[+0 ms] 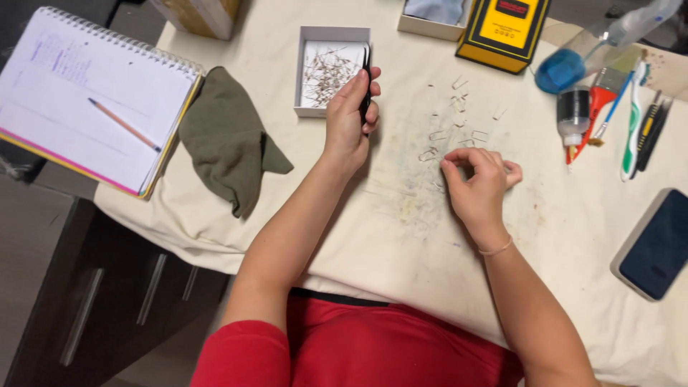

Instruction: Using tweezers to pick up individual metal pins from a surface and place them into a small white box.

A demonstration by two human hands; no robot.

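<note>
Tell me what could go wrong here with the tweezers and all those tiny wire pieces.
The small bent wire pieces lie loose on the cream cloth, close to the right hand; a sweep of that hand could scatter them. The left hand holds black tweezers right at the edge of the white box of thin wires, so a bump might tip or spill it.

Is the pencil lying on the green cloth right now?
No, the pencil lies on the open spiral notebook, while the green cloth sits beside that notebook with nothing on it.
</note>
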